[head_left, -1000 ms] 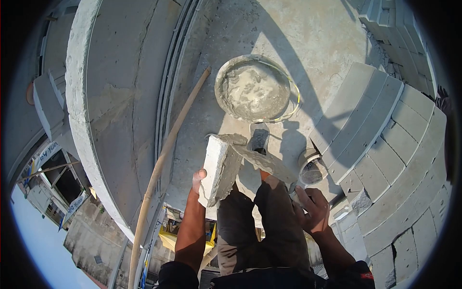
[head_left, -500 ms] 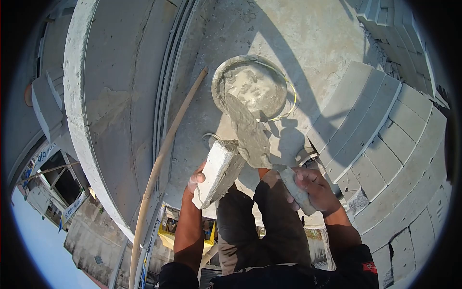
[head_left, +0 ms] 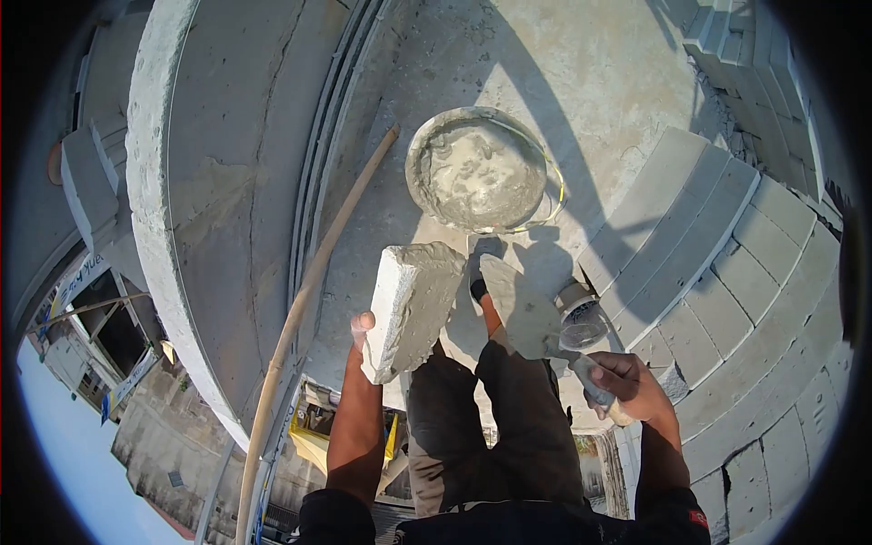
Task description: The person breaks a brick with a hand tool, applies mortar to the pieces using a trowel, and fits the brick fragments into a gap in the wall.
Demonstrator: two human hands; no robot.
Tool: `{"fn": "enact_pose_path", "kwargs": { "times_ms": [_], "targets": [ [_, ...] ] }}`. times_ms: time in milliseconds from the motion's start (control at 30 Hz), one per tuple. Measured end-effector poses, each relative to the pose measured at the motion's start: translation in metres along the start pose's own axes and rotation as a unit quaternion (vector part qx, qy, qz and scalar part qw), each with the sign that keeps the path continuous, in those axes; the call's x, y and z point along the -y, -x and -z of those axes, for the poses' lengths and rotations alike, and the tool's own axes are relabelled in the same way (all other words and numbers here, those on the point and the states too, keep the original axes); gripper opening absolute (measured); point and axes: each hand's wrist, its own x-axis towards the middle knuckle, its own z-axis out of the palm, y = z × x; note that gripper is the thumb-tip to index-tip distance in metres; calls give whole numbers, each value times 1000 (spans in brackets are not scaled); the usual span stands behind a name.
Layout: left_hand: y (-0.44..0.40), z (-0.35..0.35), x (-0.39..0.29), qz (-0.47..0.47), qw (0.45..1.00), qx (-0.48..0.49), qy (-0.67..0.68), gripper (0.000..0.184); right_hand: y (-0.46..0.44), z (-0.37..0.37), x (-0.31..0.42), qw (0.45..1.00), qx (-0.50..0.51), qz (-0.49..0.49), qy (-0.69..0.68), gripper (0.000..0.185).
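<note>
A pale block [head_left: 409, 309] is held up by my left hand [head_left: 363, 329], whose thumb shows at the block's left edge; the other fingers are hidden. Grey mortar coats the block's right-hand face. My right hand [head_left: 627, 386] is closed round the handle of a trowel [head_left: 522, 307]. The trowel's mortar-smeared blade points up and left, a short gap to the right of the block. Beyond both hands, a round tub [head_left: 477, 173] of wet mortar sits on the floor.
A small bucket [head_left: 579, 309] stands just beyond the trowel. Stacked grey blocks [head_left: 718, 245] line the right. A long wooden pole [head_left: 313, 272] leans beside a curved wall edge [head_left: 154, 182] on the left. My legs are below my hands.
The trowel swung up with mortar, then moved right and away from the block; its blade now carries less mortar. The block has turned, showing more of its coated face.
</note>
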Motion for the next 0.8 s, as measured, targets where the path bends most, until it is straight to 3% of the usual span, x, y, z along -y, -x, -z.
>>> {"fn": "enact_pose_path", "kwargs": {
  "times_ms": [67, 133, 167, 233, 333, 433, 667, 800],
  "targets": [
    [1, -2, -2, 5, 1000, -1, 11, 94, -12, -11, 9, 998, -41, 5, 38, 38],
    [4, -1, -2, 14, 1000, -8, 20, 94, -30, -21, 7, 918, -180, 269, 230, 38],
    [5, -2, -1, 15, 999, -11, 28, 94, -37, -25, 10, 918, -178, 270, 230, 38],
    [4, -5, 1, 18, 999, -13, 37, 94, -50, -29, 21, 815, -256, 354, 381, 41],
    [0, -8, 5, 24, 998, -11, 56, 93, -66, -30, 29, 767, -250, 388, 446, 47],
    [-3, -10, 7, 27, 997, -11, 75, 93, -76, -25, 33, 758, -204, 407, 467, 50],
    [-19, -12, 13, 31, 987, -5, 157, 92, -72, -18, 23, 775, -198, 398, 449, 50],
    [-34, -7, 14, 47, 976, 85, 195, 85, -73, -26, 11, 770, -216, 381, 464, 48]
  ]
}}
